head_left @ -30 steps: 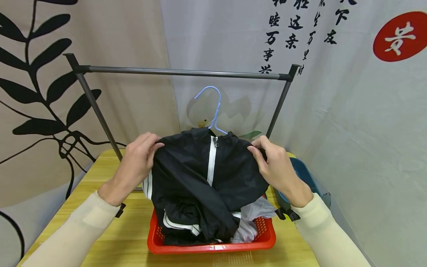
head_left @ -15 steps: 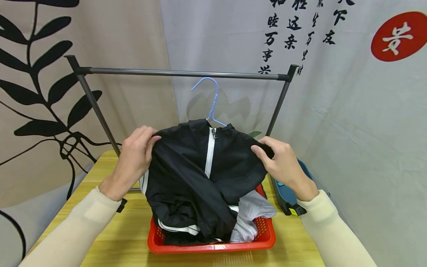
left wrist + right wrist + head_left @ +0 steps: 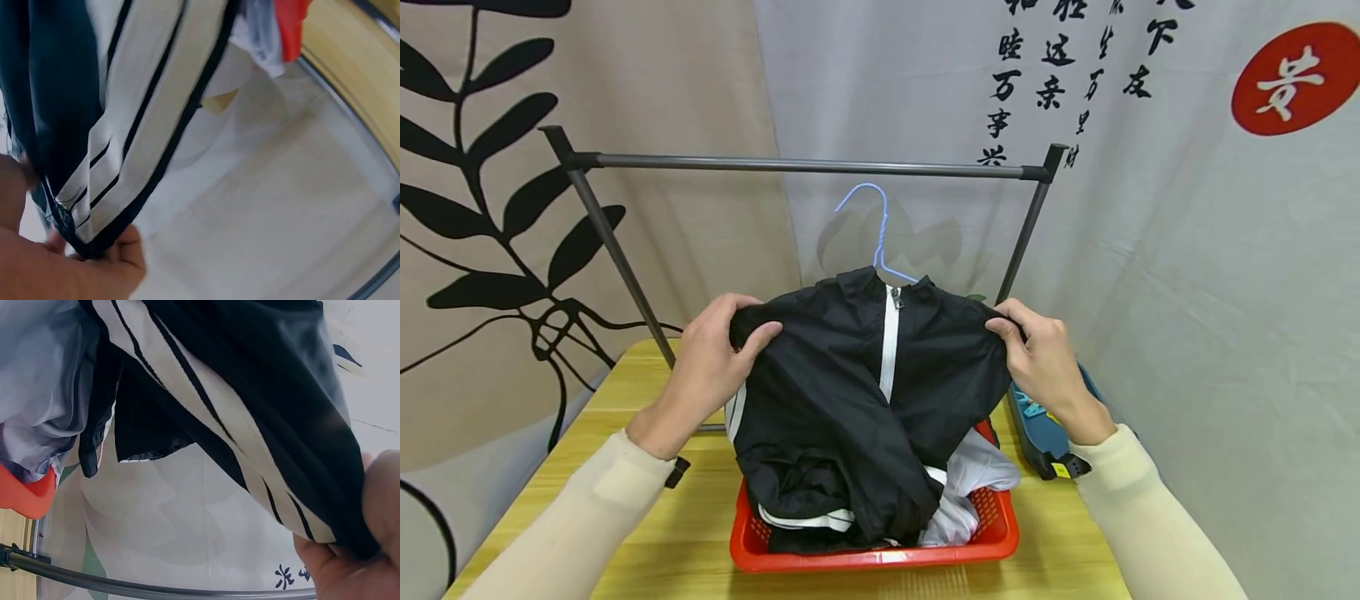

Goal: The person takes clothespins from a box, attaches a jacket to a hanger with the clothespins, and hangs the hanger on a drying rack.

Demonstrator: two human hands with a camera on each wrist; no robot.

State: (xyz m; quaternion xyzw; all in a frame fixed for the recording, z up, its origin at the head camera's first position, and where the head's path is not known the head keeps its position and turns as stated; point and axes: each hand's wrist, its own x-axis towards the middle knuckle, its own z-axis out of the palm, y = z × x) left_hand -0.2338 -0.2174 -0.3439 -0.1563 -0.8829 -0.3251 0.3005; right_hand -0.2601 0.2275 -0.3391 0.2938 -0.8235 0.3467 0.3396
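A black zip-up jacket [image 3: 820,350] with a white zipper strip hangs on a light blue wire hanger [image 3: 881,233], whose hook rises free from the collar. My left hand [image 3: 707,358] pinches the shoulder on the left side, thumb in front. On the other shoulder, my right hand [image 3: 1041,362] pinches the cloth between thumb and fingers. White stripes on a sleeve [image 3: 153,94] run down to the left fingers in the left wrist view. The right wrist view has a similar striped sleeve [image 3: 212,406] held by the right hand. The hanger's arms are hidden inside the jacket.
Below the jacket, a red basket [image 3: 880,560] holds dark clothes and a pale grey garment [image 3: 981,467]. Behind it stands a rack with a grey metal bar [image 3: 805,164]. A blue object [image 3: 1037,425] with a yellow mark lies on the wooden table [image 3: 647,517] at the right.
Jacket and hanger have risen a little, the hook dipping slightly again in the last half second. My left thumb has shifted onto the jacket's front. The right hand has moved slightly outward.
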